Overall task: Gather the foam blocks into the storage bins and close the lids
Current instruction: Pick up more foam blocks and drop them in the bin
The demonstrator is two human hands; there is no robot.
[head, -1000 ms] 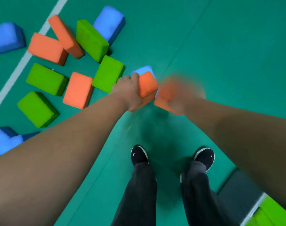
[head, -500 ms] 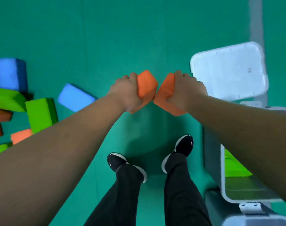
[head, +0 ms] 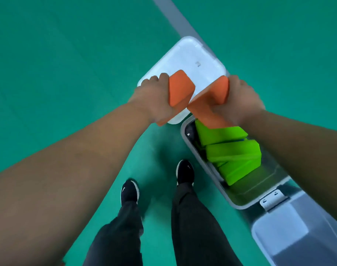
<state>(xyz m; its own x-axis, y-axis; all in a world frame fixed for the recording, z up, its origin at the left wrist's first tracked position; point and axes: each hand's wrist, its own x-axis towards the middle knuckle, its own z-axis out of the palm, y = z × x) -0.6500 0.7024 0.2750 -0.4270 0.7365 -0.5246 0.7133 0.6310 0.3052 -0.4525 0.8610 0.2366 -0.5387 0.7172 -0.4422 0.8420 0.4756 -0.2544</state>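
My left hand point(head: 154, 100) grips an orange foam block point(head: 180, 89), held out in front of me over the near corner of a white lid point(head: 190, 58) that lies flat on the floor. My right hand point(head: 238, 100) grips a second orange foam block point(head: 209, 104) above the far end of an open grey storage bin point(head: 204, 162). The two blocks touch at their lower corners. Several green foam blocks point(head: 231, 152) lie stacked inside the bin. My right forearm hides the bin's right side.
A second bin point(head: 290, 237) with a translucent lid on it stands at the lower right, a white latch point(head: 273, 198) between the two bins. My feet in black shoes point(head: 185, 171) stand on the green floor beside the open bin. A grey floor line point(head: 175, 16) runs away at the top.
I have turned right, away from the scattered blocks, which have left the view. The open bin and white lid now lie under my hands. Both hands still hold their orange blocks.
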